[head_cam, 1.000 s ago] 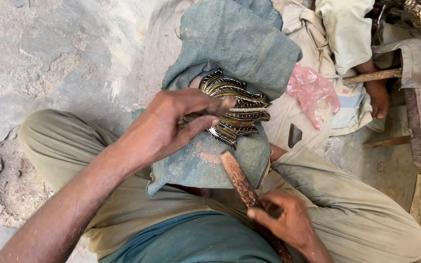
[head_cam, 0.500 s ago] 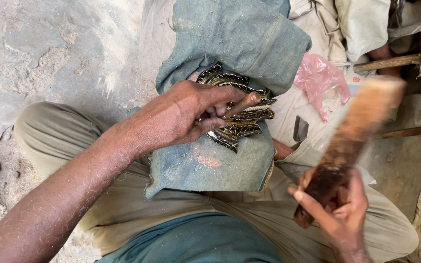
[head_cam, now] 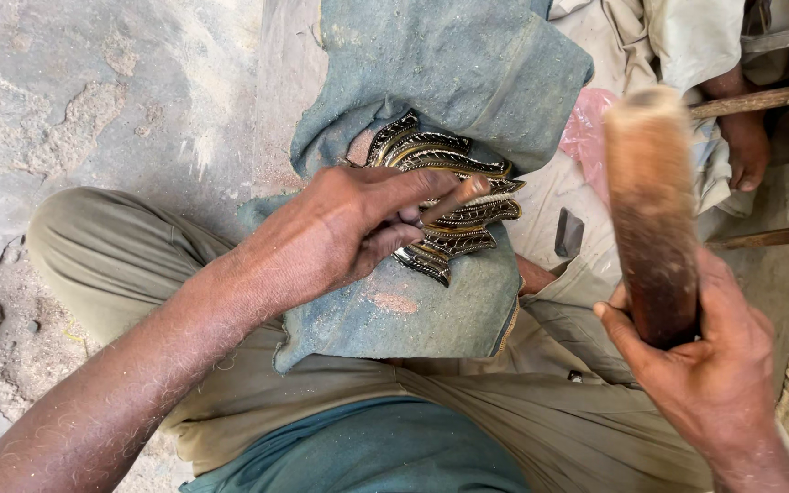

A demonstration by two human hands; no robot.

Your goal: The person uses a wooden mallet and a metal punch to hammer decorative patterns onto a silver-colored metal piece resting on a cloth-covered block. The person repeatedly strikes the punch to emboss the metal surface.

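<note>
A dark carved piece with brass-coloured ridged bands [head_cam: 454,187] lies on a grey-blue cloth [head_cam: 449,100] over my lap. My left hand [head_cam: 349,228] presses on it and pinches a thin wooden-handled chisel [head_cam: 454,199] against the carving. My right hand [head_cam: 705,365] is raised at the lower right, gripping a thick brown wooden mallet [head_cam: 652,201] that points upward, blurred.
I sit on a rough concrete floor [head_cam: 93,100] in khaki trousers [head_cam: 120,265]. A pink plastic bag [head_cam: 586,137] lies on pale fabric at the upper right. Another person's foot [head_cam: 746,137] and wooden sticks [head_cam: 746,100] are at the right edge.
My right hand has swung the mallet up from low near my lap to a raised position at the right. The left hand has stayed on the carving with the chisel.
</note>
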